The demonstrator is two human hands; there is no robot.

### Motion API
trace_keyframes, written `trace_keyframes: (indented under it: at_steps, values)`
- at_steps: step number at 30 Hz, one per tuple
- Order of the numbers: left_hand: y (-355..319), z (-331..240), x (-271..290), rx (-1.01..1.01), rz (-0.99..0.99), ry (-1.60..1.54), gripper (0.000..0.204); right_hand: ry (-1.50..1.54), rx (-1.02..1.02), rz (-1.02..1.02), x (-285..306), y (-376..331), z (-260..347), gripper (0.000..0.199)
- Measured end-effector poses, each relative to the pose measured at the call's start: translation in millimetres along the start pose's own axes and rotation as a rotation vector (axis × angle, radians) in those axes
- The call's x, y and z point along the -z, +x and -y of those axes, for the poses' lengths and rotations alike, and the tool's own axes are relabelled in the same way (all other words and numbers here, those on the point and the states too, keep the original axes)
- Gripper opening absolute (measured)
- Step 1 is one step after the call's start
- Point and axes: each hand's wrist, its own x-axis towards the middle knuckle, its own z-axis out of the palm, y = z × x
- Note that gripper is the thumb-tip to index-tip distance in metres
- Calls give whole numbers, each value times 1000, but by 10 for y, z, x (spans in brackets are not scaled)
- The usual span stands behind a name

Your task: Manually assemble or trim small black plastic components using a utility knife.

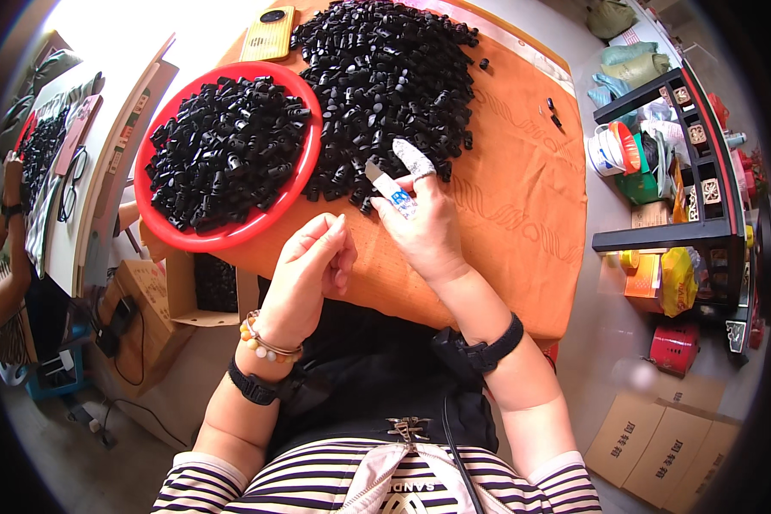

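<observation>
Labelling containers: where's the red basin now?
In the head view, the red basin sits at the left of the orange cloth, beside the heap of black parts, beyond the left hand.

Dark characters on brown cardboard (pixel 655 445); capital letters on striped top (pixel 317 480).

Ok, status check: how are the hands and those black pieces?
Right hand holding blade-like tool. Left hand curled, contents unclear. Black pieces heaped ahead, more in red basin alongside.
</observation>
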Motion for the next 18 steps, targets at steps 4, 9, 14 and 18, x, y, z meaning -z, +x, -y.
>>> trace_keyframes:
  at_steps: [4, 9, 14, 18]
  values:
    - [18, 34, -22, -28, -11, -35, 16, 144, -29, 31, -7, -22, -2, 65]
    - [21, 16, -82, -58, -70, -43, 16, 588, -139, 165, 113, -142, 221, 65]
    - [-34, -20, -113, -1, 130, -44, 21, 642, -193, 252, 232, -252, 407, 65]
    - [-50, -37, -158, 27, 132, -182, 23, 706, -198, 194, 241, -313, 486, 61]
